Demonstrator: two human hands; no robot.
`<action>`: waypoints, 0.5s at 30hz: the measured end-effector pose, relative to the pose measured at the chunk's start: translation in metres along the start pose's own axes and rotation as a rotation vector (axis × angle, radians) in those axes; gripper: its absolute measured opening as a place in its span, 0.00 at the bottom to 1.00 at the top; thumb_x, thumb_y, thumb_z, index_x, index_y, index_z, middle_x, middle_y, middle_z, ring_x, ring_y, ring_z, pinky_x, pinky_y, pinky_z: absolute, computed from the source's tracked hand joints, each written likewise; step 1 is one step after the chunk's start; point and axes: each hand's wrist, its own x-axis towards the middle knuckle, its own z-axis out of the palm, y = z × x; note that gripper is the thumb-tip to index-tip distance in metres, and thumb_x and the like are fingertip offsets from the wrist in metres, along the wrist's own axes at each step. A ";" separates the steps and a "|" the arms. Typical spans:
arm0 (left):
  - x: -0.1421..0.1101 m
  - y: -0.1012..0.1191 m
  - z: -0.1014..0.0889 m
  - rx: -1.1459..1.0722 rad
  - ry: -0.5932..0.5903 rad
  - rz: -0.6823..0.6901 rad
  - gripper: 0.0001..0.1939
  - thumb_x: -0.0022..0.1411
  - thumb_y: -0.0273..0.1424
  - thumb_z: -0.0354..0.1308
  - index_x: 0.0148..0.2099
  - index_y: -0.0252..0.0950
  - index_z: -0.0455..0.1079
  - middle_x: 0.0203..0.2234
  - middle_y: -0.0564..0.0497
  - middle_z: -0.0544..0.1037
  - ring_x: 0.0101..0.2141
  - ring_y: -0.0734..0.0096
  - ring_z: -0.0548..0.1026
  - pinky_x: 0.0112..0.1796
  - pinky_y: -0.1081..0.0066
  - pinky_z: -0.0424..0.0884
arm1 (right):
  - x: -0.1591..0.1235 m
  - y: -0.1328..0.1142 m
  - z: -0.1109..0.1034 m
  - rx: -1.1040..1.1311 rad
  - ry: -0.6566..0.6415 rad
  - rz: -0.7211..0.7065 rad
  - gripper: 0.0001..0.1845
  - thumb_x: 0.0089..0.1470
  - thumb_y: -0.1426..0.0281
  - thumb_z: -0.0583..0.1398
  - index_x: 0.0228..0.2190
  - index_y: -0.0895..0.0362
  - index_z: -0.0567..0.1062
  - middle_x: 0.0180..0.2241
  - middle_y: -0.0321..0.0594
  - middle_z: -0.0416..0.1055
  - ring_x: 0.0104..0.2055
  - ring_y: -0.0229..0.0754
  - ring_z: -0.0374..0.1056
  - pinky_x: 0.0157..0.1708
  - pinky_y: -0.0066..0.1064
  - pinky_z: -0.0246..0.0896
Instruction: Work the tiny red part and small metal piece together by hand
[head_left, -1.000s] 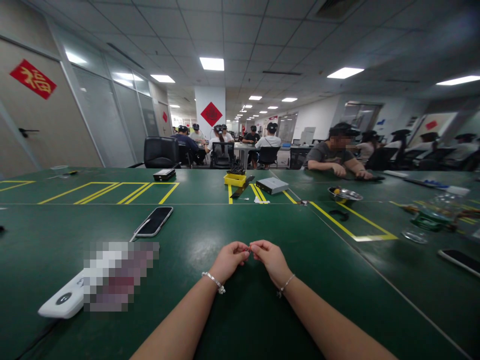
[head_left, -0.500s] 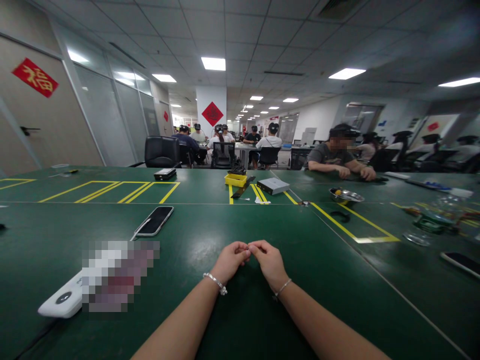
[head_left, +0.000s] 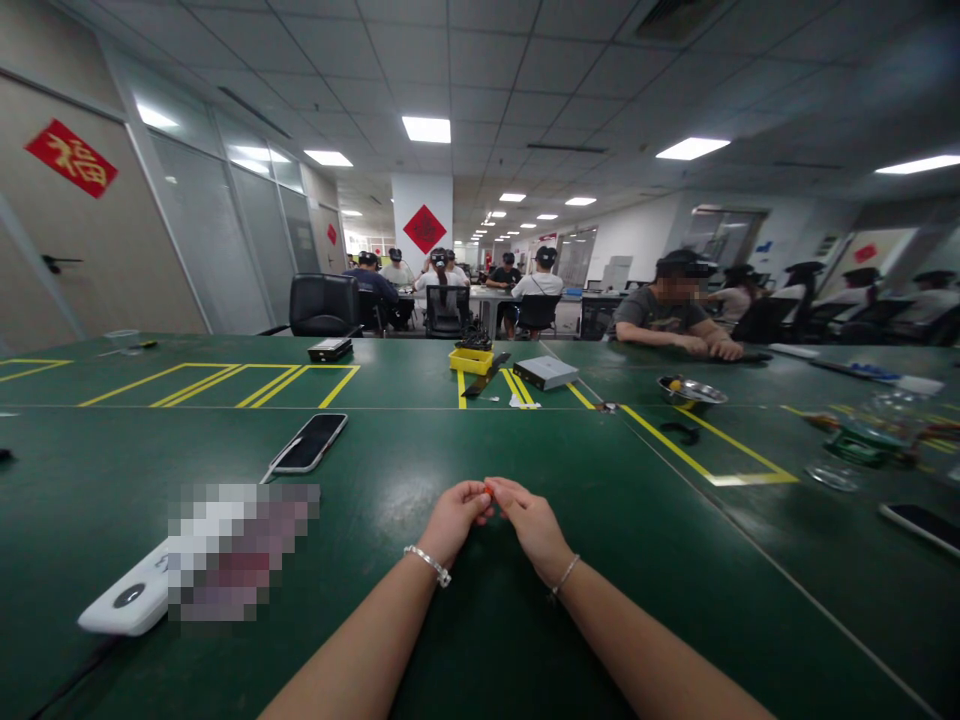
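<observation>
A: What sits between the hands?

B: We see a tiny orange bit [head_left: 488, 489] right where the left grip [head_left: 457, 520] and the right grip [head_left: 529, 522] meet, at the fingertips [head_left: 480, 493].

A: Which way does it lie, and which hand is nearer?

B: We can't tell its long axis: it is too small, and the fingers cover most of it. We judge it about midway between the two hands, touching both.

A: And the grips?

B: They are together, pinching it from either side as far as we can tell. A bracelet [head_left: 427, 565] circles the left wrist, and a thin chain [head_left: 564, 575] circles the right.

A: What is around them on the worktop [head_left: 495, 640]?

B: A white device [head_left: 127, 600] with a blurred patch lies well to the left, and a phone [head_left: 315, 442] lies farther ahead. A seam [head_left: 450, 407] crosses ahead of both hands. Well to the right, past yellow tape [head_left: 720, 450], sits a metal dish [head_left: 691, 391]. A co-worker's hands [head_left: 712, 348] rest far across, apart from ours.
</observation>
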 end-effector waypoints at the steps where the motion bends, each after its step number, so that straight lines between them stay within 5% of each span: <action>1: 0.000 0.000 -0.001 -0.026 -0.009 -0.011 0.09 0.45 0.29 0.57 0.30 0.30 0.67 0.21 0.52 0.70 0.23 0.80 0.67 0.25 0.79 0.61 | 0.000 0.000 0.000 0.007 -0.011 0.003 0.18 0.46 0.58 0.53 0.34 0.55 0.74 0.42 0.42 0.67 0.44 0.41 0.61 0.45 0.35 0.53; 8: 0.000 -0.002 -0.001 -0.105 -0.043 -0.053 0.10 0.45 0.30 0.58 0.31 0.30 0.66 0.23 0.50 0.72 0.24 0.77 0.70 0.25 0.78 0.63 | 0.001 -0.001 -0.001 0.015 -0.061 -0.018 0.19 0.44 0.58 0.54 0.34 0.56 0.74 0.42 0.44 0.67 0.46 0.41 0.60 0.49 0.36 0.49; 15: 0.000 -0.003 0.001 -0.076 0.026 -0.039 0.10 0.44 0.31 0.58 0.30 0.30 0.65 0.22 0.50 0.72 0.24 0.76 0.71 0.25 0.77 0.65 | -0.002 -0.002 0.003 0.094 -0.041 0.069 0.20 0.43 0.58 0.55 0.36 0.56 0.73 0.42 0.43 0.68 0.42 0.42 0.63 0.43 0.35 0.57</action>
